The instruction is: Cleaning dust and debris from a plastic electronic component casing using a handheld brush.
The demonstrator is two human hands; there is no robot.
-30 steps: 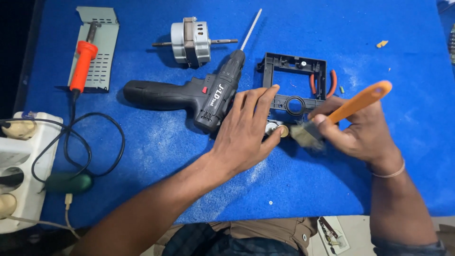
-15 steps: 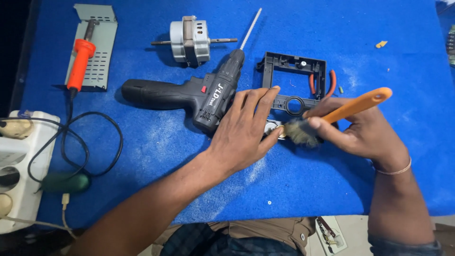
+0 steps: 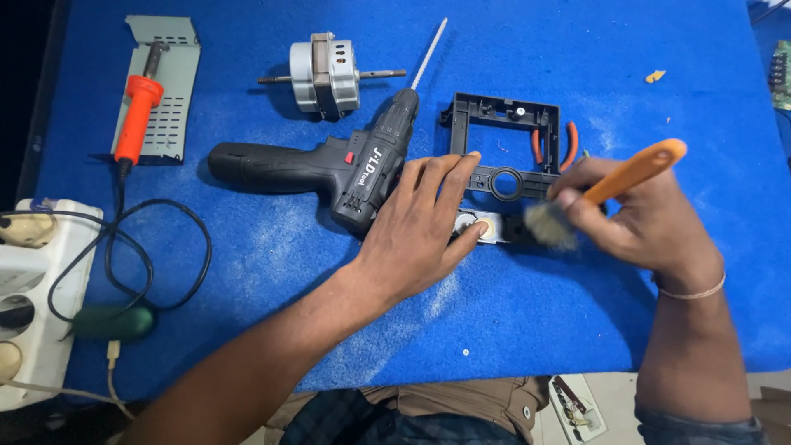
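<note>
I observe both hands at work near the middle of the blue bench (image 3: 577,330). My left hand (image 3: 420,227) lies flat, fingers spread, pressing down on the near end of a black frame (image 3: 503,148); nothing is gripped in it. Its fingertips touch a small pale part (image 3: 480,224) on the lower bar of that frame. My right hand (image 3: 634,218) is clamped on an orange-handled brush (image 3: 614,177), whose handle sticks up and to the right. The bristles (image 3: 548,227) look blurred and sit against the lower bar of the frame, just beside the pale part. A thin band circles the right wrist.

At the near left edge I note a white power strip (image 3: 33,330) with a black cord (image 3: 156,255) looping over the bench beside it.

Just left of the left hand lies a black cordless drill (image 3: 329,169), on its side, its long bit pointing away and to the right. The left hand's fingers rest just beside the drill body.

Behind the frame, red-handled pliers (image 3: 570,144) show through its opening. Farther back stands a grey motor (image 3: 324,76) with a shaft out each side. At the far left an orange-handled soldering iron (image 3: 136,119) rests on a perforated grey plate (image 3: 173,91). A small yellow scrap (image 3: 654,76) lies far right.
</note>
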